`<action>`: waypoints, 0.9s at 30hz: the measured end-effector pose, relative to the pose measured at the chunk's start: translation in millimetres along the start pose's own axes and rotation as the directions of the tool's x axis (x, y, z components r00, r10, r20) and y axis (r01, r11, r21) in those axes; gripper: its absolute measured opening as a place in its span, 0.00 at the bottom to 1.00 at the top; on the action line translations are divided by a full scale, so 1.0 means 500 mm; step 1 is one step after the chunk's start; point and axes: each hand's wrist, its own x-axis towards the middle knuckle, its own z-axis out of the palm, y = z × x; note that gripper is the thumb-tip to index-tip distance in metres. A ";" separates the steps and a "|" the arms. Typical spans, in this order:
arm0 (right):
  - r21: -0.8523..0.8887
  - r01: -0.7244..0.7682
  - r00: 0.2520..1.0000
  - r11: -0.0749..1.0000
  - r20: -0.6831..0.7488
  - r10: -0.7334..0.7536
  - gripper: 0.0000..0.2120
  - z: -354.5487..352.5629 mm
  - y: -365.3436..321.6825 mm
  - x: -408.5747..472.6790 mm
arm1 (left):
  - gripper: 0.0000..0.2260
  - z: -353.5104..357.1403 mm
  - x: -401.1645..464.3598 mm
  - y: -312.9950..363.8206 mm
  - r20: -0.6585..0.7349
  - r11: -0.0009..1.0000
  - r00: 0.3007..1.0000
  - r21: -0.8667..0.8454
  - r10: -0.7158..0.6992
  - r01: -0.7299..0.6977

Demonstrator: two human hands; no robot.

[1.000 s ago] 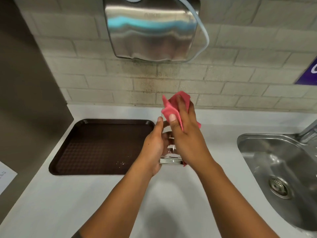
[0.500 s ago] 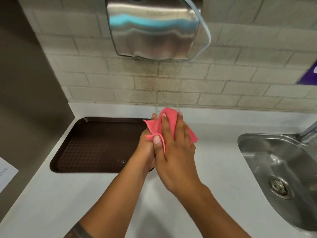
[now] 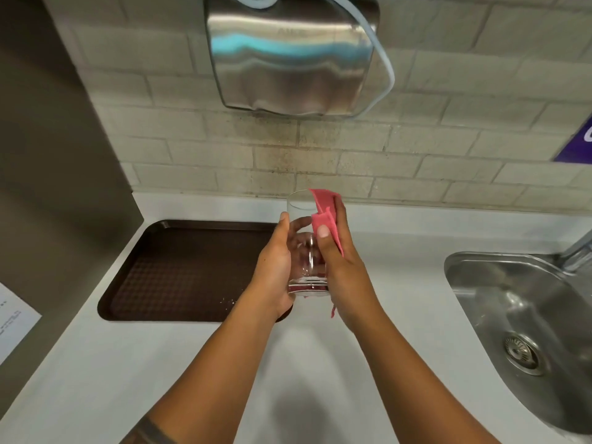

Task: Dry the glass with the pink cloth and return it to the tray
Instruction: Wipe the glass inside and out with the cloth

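Observation:
A clear glass tumbler (image 3: 304, 251) is held upright above the white counter, just right of the tray. My left hand (image 3: 275, 267) wraps its left side, thumb up near the rim. My right hand (image 3: 339, 267) presses the pink cloth (image 3: 325, 209) against the glass's right side, with the cloth's top fold sticking up past the rim. The brown tray (image 3: 179, 270) lies flat on the counter to the left, with a few crumbs on it and nothing else.
A steel sink (image 3: 525, 318) with a drain sits at the right, its tap (image 3: 579, 251) at the frame edge. A steel wall dispenser (image 3: 288, 56) hangs above on the brick wall. A grey panel (image 3: 48, 187) closes the left side.
The cloth slid from covering the front of the glass to its right side, so the glass now shows between my hands. Both hands stay above the counter by the tray.

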 end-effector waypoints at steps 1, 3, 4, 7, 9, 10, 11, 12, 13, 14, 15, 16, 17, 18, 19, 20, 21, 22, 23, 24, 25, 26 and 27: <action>0.034 -0.013 1.000 0.999 -0.001 0.013 0.30 0.003 0.006 -0.011 | 0.27 -0.002 0.001 0.000 -0.003 1.000 1.000 -0.014 -0.001 0.001; 0.055 -0.006 1.000 0.998 -0.014 0.007 0.32 0.008 0.015 -0.027 | 0.27 -0.005 0.005 -0.003 -0.005 1.000 1.000 0.009 -0.019 0.019; 0.049 0.004 1.000 0.999 -0.030 -0.002 0.34 0.010 0.017 -0.032 | 0.28 -0.005 0.006 -0.004 0.001 0.999 1.000 0.033 -0.028 0.028; 0.008 0.025 0.995 1.000 -0.098 -0.024 0.38 0.013 0.017 -0.029 | 0.28 0.005 0.005 -0.003 -0.053 0.989 0.998 0.145 -0.031 0.039; -0.033 0.036 0.989 0.999 -0.143 -0.040 0.39 0.013 0.015 -0.025 | 0.24 0.012 0.002 -0.001 -0.113 0.974 0.992 0.225 0.048 -0.022; -0.064 0.049 0.985 0.997 -0.161 -0.059 0.39 0.012 0.015 -0.024 | 0.21 0.013 0.002 -0.001 -0.130 0.956 0.985 0.284 0.113 -0.072; -0.096 0.063 0.981 0.993 -0.178 -0.080 0.39 0.012 0.014 -0.025 | 0.18 0.014 0.000 0.000 -0.128 0.937 0.977 0.328 0.170 -0.120; -0.127 0.076 0.975 0.989 -0.198 -0.100 0.39 0.013 0.014 -0.027 | 0.15 0.014 -0.004 0.001 -0.108 0.927 0.975 0.344 0.195 -0.148; -0.167 0.093 0.966 0.982 -0.222 -0.130 0.38 0.015 0.014 -0.029 | 0.14 0.015 -0.010 0.001 -0.077 0.930 0.979 0.335 0.188 -0.153; -0.220 0.109 0.957 0.969 -0.242 -0.163 0.38 0.016 0.016 -0.029 | 0.14 0.016 -0.015 0.000 -0.039 0.939 0.987 0.316 0.157 -0.137; -0.274 0.119 0.949 0.954 -0.253 -0.191 0.37 0.020 0.018 -0.029 | 0.16 0.020 -0.021 0.000 -0.003 0.947 0.993 0.300 0.119 -0.113; -0.315 0.122 0.943 0.941 -0.257 -0.209 0.35 0.025 0.020 -0.029 | 0.19 0.023 -0.023 -0.001 0.025 0.952 0.996 0.292 0.091 -0.094; -0.336 0.123 0.940 0.934 -0.263 -0.219 0.32 0.030 0.021 -0.031 | 0.21 0.026 -0.026 -0.002 0.045 0.954 0.996 0.286 0.079 -0.089; -0.336 0.125 0.936 0.934 -0.271 -0.223 0.30 0.035 0.022 -0.035 | 0.23 0.029 -0.028 -0.003 0.056 0.956 0.995 0.276 0.084 -0.097; -0.311 0.133 0.936 0.941 -0.274 -0.223 0.28 0.038 0.022 -0.041 | 0.25 0.030 -0.028 -0.002 0.060 0.960 0.993 0.259 0.097 -0.109; -0.268 0.141 0.941 0.953 -0.264 -0.214 0.26 0.042 0.020 -0.048 | 0.25 0.028 -0.026 0.000 0.052 0.961 0.992 0.249 0.113 -0.123; -0.232 0.147 0.949 0.962 -0.243 -0.203 0.25 0.044 0.020 -0.058 | 0.25 0.026 -0.023 0.002 0.041 0.961 0.991 0.243 0.126 -0.132; -0.225 0.159 0.955 0.961 -0.213 -0.207 0.24 0.047 0.020 -0.068 | 0.24 0.024 -0.021 0.005 0.028 0.963 0.991 0.233 0.129 -0.132; -0.254 0.181 0.957 0.950 -0.177 -0.230 0.24 0.050 0.021 -0.079 | 0.23 0.021 -0.018 0.008 0.016 0.970 0.993 0.210 0.118 -0.119; -0.303 0.205 0.956 0.931 -0.141 -0.256 0.25 0.052 0.024 -0.090 | 0.24 0.018 -0.016 0.008 0.006 0.980 0.995 0.177 0.095 -0.095; -0.351 0.220 0.954 0.910 -0.117 -0.276 0.25 0.055 0.026 -0.098 | 0.25 0.015 -0.015 0.007 0.003 0.986 0.998 0.152 0.067 -0.067; -0.387 0.220 0.954 0.895 -0.107 -0.281 0.26 0.057 0.026 -0.102 | 0.25 0.011 -0.016 0.005 0.009 0.989 0.999 0.140 0.042 -0.043; -0.421 0.212 0.954 0.882 -0.105 -0.280 0.26 0.057 0.024 -0.100 | 0.25 0.007 -0.017 0.001 0.018 0.990 0.999 0.139 0.027 -0.029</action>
